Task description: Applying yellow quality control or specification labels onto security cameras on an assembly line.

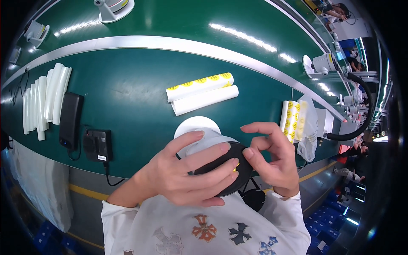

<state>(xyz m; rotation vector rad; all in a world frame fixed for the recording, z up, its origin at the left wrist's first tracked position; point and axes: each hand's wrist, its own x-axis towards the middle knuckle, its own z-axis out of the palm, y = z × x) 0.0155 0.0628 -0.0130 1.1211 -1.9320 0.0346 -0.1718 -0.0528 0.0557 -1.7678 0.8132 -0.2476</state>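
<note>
the white and black round device (221, 159) sits close above the green table (127, 93), held up near the person's chest. the left hand (187, 172) wraps its grip tight around the device. the right hand (272, 159) pinches its black edge with thumb and finger closed. just beyond the device lie two white rolls (202, 92) with yellow stickers. to the right of the device is a sticker sheet (292, 119). far left of it are white strips (44, 100) and a black phone (70, 120).
</note>
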